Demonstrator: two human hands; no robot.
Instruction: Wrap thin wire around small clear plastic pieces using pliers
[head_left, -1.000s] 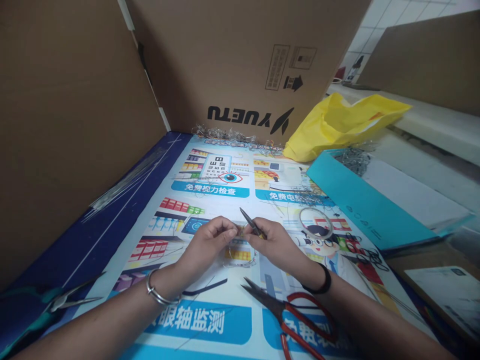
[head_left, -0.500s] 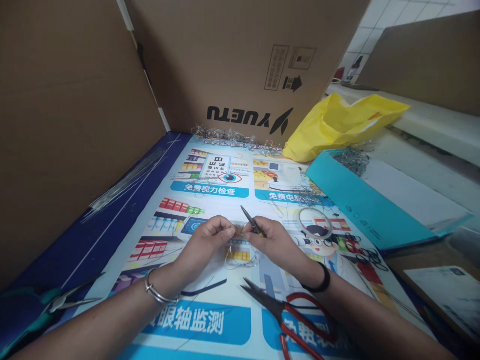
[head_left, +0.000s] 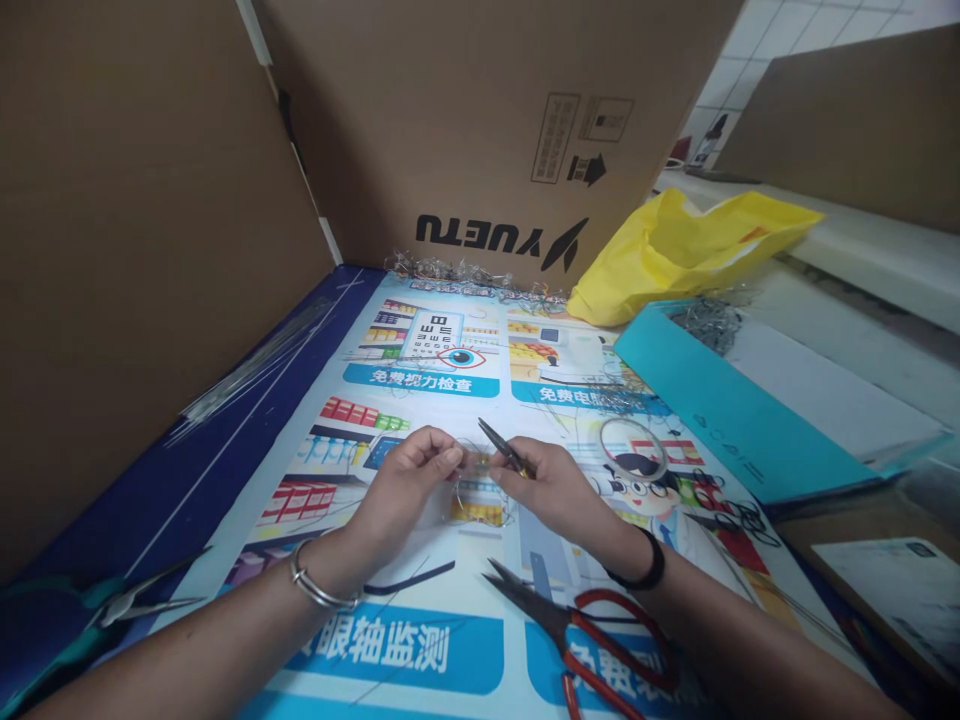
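Thin wire [head_left: 484,515] bends in loops between and below my two hands, above the printed sheet. My left hand [head_left: 420,478] is closed, thumb against forefinger, pinching the wire. Closed around slim dark pliers [head_left: 501,445] is my right hand [head_left: 546,485]; their pointed jaws stick out up and to the left, and the handles are mostly hidden in the palm. The fingertips of that hand are also at the wire, but the exact contact is too small to make out. Nearer to me lie red-handled scissors [head_left: 559,625], with blades pointing up-left.
Teal-handled pliers [head_left: 112,610] lie at the lower left. Straight wires [head_left: 255,375] rest along the left side. A wire coil [head_left: 632,448], black loops [head_left: 739,510] and a turquoise box [head_left: 720,430] are on the right. Behind stand cardboard walls [head_left: 465,120] and a yellow bag [head_left: 675,255].
My left hand has moved slightly left, widening the gap between my hands and showing more of the wire loop. The pliers stay in my right hand.
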